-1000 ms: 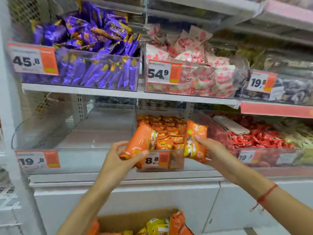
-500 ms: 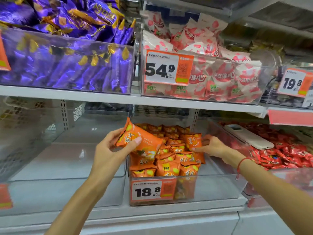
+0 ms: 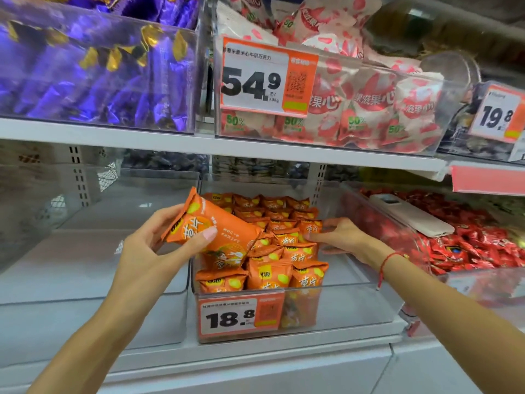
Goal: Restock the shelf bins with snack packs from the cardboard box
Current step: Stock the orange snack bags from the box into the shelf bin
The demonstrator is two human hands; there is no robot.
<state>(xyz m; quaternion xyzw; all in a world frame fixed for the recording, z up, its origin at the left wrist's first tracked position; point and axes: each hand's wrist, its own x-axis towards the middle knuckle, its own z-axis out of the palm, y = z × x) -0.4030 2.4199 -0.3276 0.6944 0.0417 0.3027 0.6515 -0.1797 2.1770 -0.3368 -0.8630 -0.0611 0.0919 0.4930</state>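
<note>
White shelf (image 3: 255,354), clear bins. Nearest, at shelf front: bin (image 3: 355,305) tagged 18.8, orange packs (image 3: 272,251) filling its left side. Left hand (image 3: 159,248) gripping one pack (image 3: 216,231), tilted over bin's left edge. Right hand (image 3: 341,234), fingers relaxed, touching stacked packs. Beyond, upper shelf's purple and pink packs.

Left hand (image 3: 159,245): raised at the end of an outstretched bare forearm, fingers and thumb curled round an orange snack pack (image 3: 216,231). Right hand (image 3: 343,237): reached forward, fingers fairly straight, fingertips touching a pack in the bin; red string at the wrist.
</note>
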